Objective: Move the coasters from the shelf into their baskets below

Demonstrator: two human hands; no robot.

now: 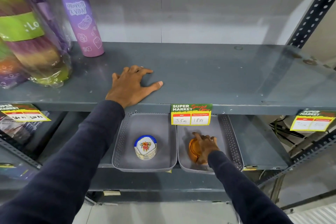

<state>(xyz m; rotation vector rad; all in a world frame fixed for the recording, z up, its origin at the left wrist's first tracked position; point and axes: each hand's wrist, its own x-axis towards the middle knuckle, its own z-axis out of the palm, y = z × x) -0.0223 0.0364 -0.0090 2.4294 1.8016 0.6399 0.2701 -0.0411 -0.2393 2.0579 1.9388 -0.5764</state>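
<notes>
- Our left hand (131, 85) lay open, flat near the grey shelf (209, 78) front edge.
- Our right hand (204, 146) gripped orange coasters (193, 148) inside the right basket (231, 142).
- Floral coasters (145, 147) sat stacked in the left basket (123, 136).

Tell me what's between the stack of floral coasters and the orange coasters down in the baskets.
In the head view, only the two grey baskets' adjoining walls lie between the floral coasters and the orange coasters; otherwise bare basket floor.

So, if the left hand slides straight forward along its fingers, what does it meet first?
Probably nothing close: the left hand lies flat on the grey shelf, fingers pointing to bare shelf, then the back wall. Depth is uncertain.
</notes>
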